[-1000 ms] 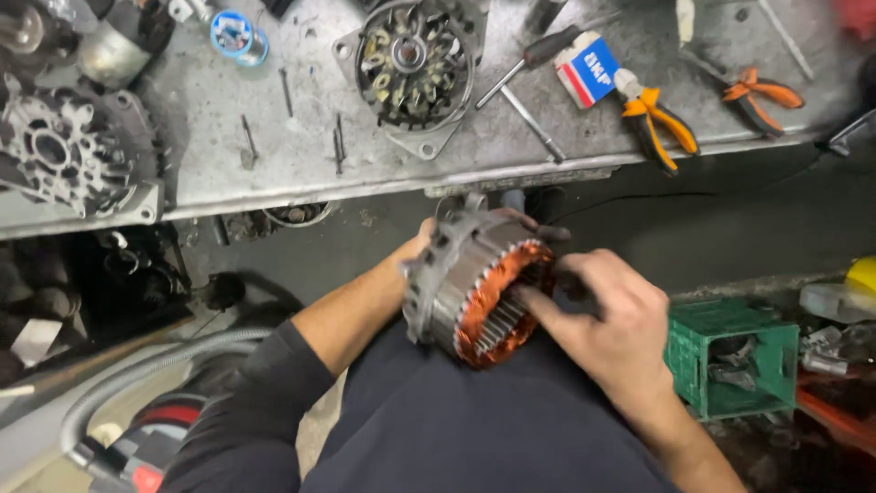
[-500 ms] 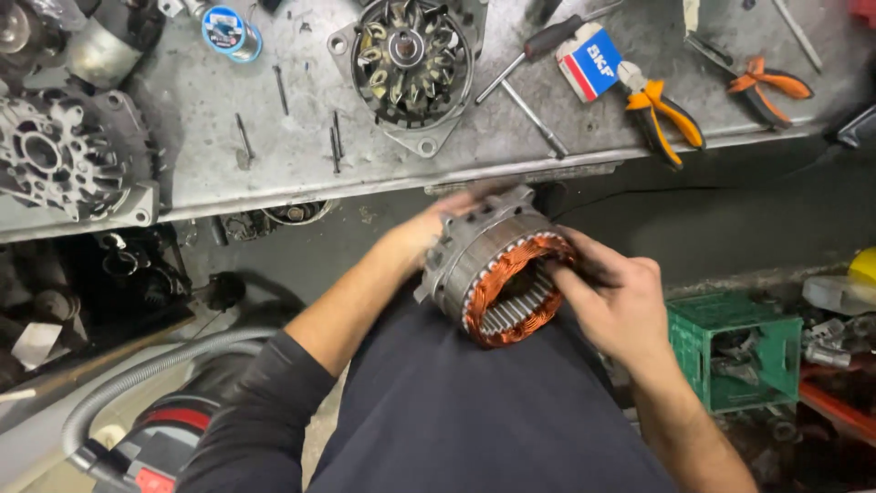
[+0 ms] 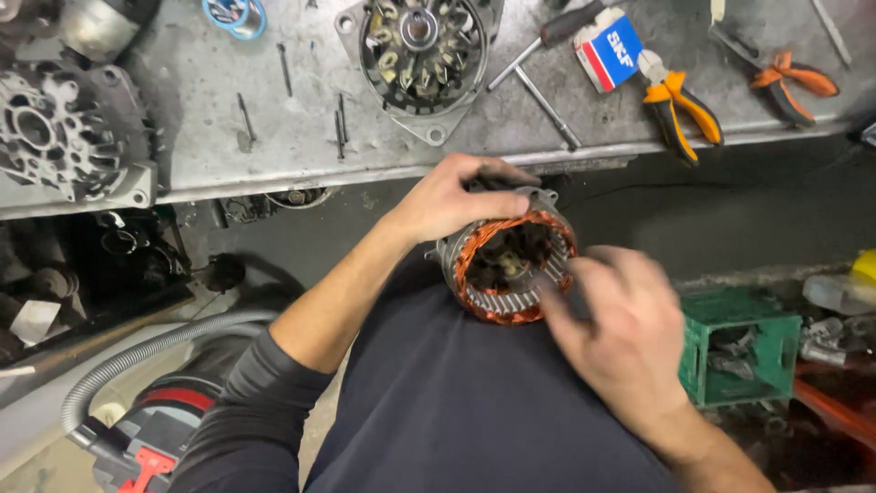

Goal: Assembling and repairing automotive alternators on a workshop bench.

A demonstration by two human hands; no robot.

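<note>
While the green crate [image 3: 785, 351] at the right holds dark metal parts, the left hand [image 3: 452, 196] clamps the alternator stator housing [image 3: 511, 265] above the lap, open copper-wound end facing upward toward the camera; right hand [image 3: 630, 333] fingers touch its rim, blurred.

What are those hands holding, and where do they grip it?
A round metal alternator housing with copper windings: left hand grips its top rim, right hand touches its lower right edge.

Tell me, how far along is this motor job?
Already apart: the rotor half lies on the bench beside loose bolts. In hand: the left hand grips the copper-wound stator housing while the right hand works its rim. Nothing looks reassembled.
</note>
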